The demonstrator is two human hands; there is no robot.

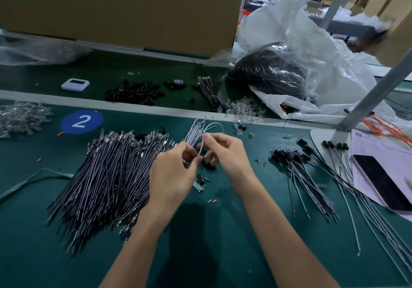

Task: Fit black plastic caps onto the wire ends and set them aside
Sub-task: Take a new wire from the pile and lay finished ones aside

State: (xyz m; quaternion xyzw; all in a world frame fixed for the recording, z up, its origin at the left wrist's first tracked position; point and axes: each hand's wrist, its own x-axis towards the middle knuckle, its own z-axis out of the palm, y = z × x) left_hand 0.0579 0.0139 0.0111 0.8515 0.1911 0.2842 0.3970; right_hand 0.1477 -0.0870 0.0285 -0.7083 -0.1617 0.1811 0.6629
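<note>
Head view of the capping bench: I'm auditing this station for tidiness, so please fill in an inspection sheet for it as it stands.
Surface: green mat with a blue disc marked 2.
Job's things: uncapped wire pile on the left; capped wires laid out on the right; loose black caps heaped beyond the divider.
Clutter: phone on a paper sheet; tape roll; clear parts pile; plastic bag.
Hands: left hand and right hand both pinch a light wire above the mat.
Cables: orange wires at far right.
Surroundings: cardboard box behind; metal post at right.
</note>
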